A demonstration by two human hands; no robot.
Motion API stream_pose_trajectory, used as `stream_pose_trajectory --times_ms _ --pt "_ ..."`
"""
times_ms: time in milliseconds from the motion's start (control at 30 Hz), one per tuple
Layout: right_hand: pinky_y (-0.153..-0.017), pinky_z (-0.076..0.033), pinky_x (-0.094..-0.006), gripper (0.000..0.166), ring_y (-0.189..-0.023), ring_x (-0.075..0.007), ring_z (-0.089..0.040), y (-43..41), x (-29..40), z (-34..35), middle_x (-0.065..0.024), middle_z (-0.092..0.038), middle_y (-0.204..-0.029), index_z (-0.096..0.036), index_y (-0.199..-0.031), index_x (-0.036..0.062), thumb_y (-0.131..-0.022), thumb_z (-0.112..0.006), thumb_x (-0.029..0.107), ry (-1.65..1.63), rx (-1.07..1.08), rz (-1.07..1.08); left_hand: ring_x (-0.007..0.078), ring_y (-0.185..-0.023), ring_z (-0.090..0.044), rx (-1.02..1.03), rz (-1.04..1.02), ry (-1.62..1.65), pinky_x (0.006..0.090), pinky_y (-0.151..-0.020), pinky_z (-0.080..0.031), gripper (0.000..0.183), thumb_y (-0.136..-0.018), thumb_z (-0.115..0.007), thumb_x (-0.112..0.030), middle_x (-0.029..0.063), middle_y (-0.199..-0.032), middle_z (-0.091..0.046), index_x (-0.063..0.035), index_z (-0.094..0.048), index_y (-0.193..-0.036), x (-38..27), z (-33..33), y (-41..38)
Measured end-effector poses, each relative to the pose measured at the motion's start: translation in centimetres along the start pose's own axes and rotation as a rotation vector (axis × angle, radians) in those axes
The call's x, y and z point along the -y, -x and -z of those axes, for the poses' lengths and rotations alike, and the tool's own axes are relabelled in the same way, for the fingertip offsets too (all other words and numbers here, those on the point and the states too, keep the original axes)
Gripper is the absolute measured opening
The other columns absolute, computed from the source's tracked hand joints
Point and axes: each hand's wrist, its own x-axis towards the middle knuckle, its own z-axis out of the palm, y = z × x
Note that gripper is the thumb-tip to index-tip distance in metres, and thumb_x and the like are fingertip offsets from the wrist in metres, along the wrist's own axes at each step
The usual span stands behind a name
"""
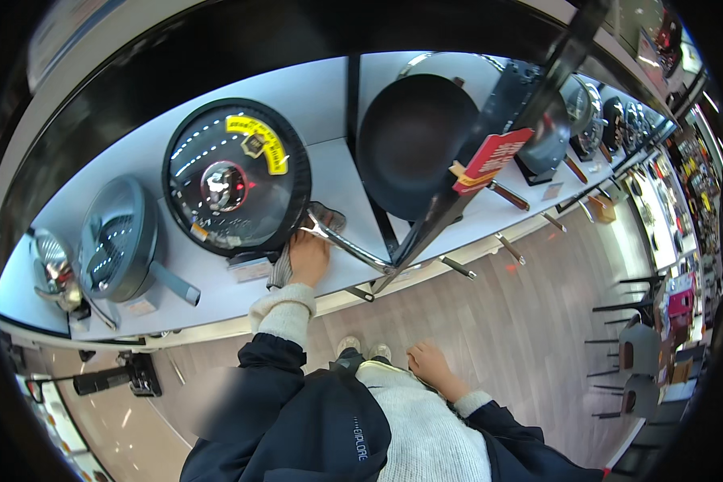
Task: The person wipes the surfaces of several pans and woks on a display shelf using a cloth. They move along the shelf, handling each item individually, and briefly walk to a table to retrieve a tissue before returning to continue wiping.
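My left hand [308,258] reaches onto the white display shelf with a grey striped cloth [282,268] under its fingers. Part of that cloth shows again beyond the steel pan handle [352,248], which passes over my fingers. The handle belongs to a large dark frying pan with a glass lid [184,150], propped up on a stand and bearing a yellow sticker. My fingertips are hidden behind the handle and cloth. Low beside my body, over the floor, hangs my right hand [431,363]; its fingers are loosely curled and its palm is out of sight.
A grey lidded pan [120,241] and a steel pan [54,265] stand to the left. Rightward are a black wok [416,144], a dark slanting post [500,126] and a red tag [494,159]. Pan handles [458,267] jut from below the shelf. Grey chairs [638,349] stand far right.
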Motion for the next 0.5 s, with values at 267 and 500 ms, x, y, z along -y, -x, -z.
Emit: stream_pose_trajectory --times_ms 267,500 --pt "-0.071 -0.049 -0.0447 0.013 -0.08 -0.0327 -0.061 2.8 -0.2 -1.0 -0.0134 -0.065 -0.082 -0.063 -0.085 0.0064 -0.082 -0.054 0.016 -0.069 0.096 -0.237 0.0338 -0.134 -0.034 -0.014 -0.018 -0.009 0.0476 -0.11 -0.026 0.047 -0.088 -0.052 -0.024 0.0158 -0.142 -0.041 -0.0141 -0.049 -0.134 -0.7 -3.5 -2.7" --pt "-0.071 -0.049 -0.0454 0.017 -0.079 -0.0337 -0.062 1.8 -0.5 -2.5 -0.0142 -0.065 -0.085 -0.063 -0.086 0.0062 -0.083 -0.051 0.017 -0.072 0.195 -0.249 0.0339 -0.131 -0.037 0.052 -0.045 0.043 0.0473 -0.11 -0.026 0.043 -0.086 -0.053 -0.013 0.0178 -0.134 -0.048 -0.0007 -0.052 -0.127 -3.3 0.2 2.6"
